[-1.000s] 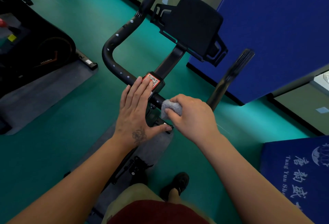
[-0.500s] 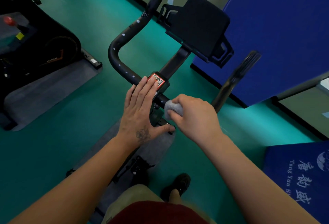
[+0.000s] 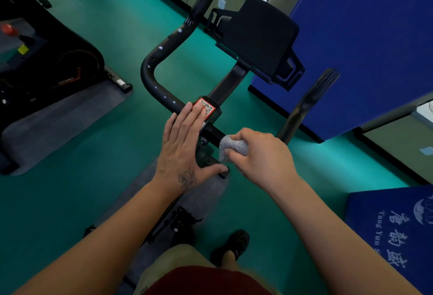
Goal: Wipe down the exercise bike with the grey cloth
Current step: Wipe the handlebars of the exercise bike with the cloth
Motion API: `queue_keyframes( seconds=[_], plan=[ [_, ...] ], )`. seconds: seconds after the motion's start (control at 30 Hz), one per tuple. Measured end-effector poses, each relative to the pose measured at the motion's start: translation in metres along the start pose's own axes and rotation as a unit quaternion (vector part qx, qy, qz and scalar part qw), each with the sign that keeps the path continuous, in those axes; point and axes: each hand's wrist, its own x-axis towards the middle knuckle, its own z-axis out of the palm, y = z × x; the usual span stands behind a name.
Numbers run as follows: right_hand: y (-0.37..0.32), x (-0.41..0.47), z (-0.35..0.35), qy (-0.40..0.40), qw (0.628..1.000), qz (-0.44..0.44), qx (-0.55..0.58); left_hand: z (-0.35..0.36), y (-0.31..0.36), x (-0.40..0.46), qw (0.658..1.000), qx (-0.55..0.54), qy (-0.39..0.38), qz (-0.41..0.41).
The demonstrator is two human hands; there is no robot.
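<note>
The black exercise bike's handlebar (image 3: 150, 70) curves from the upper middle down to a centre clamp with a red QR sticker (image 3: 207, 105). A black console holder (image 3: 260, 37) sits above on a stem. My left hand (image 3: 185, 140) lies flat on the clamp, fingers straight over the sticker, thumb spread out to the right. My right hand (image 3: 260, 156) grips a bunched grey cloth (image 3: 232, 148) and presses it round the bar just right of the clamp. The right handlebar end (image 3: 309, 100) looks blurred.
Another black bike (image 3: 46, 70) stands on a grey mat (image 3: 58, 116) at the left. Blue padded mats (image 3: 365, 37) lean at the right, and one lies at the lower right (image 3: 393, 231). The floor is green. My shoe (image 3: 232, 245) and a pedal (image 3: 180, 222) are below.
My right hand has slid the cloth slightly right along the bar, exposing more black bar beside the clamp. My left hand stays on the clamp. The view has shifted a little.
</note>
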Motion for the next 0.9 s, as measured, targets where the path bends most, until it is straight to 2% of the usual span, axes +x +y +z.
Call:
queue_keyframes(
  seconds=[0.2, 0.4, 0.57, 0.9],
  plan=[
    [-0.027, 0.023, 0.010, 0.032, 0.998, -0.045, -0.019, 0.000, 0.002, 0.000, 1.000, -0.014, 0.014, -0.007],
    [-0.027, 0.025, 0.012, 0.029, 0.999, -0.044, -0.001, -0.001, 0.000, -0.002, 1.000, -0.016, 0.011, -0.002],
    [-0.002, 0.000, 0.009, 0.027, 0.999, -0.021, 0.009, 0.000, -0.002, -0.002, 1.000, -0.001, 0.002, 0.005],
    [0.048, -0.044, 0.018, 0.091, 0.990, 0.048, 0.100, -0.006, 0.001, -0.002, 1.000, -0.004, -0.021, -0.001]
  ],
)
